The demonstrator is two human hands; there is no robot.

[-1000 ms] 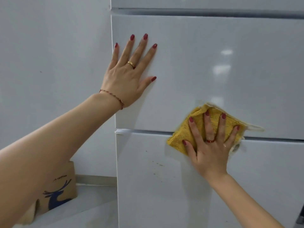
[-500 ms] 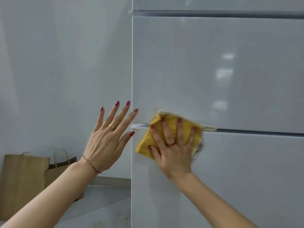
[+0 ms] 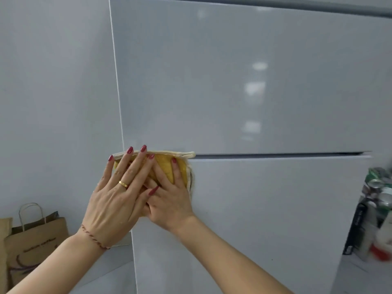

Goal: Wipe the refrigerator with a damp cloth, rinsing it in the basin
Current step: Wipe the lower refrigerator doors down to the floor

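The refrigerator (image 3: 254, 92) fills the view, its gloss doors split by a horizontal seam. The yellow cloth (image 3: 167, 168) lies flat at that seam's left corner. The right hand (image 3: 169, 200) presses it with fingers straight and spread; the left hand (image 3: 118, 198), also flat, overlaps it. This looks like mid-wipe; next probably calls for sweeping down the lower door. No basin is in view

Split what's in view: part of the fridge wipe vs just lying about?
In the job: yellow cloth, refrigerator, left hand, right hand, both pressing the cloth at the door seam.
Lying about: paper bags, cans at right.
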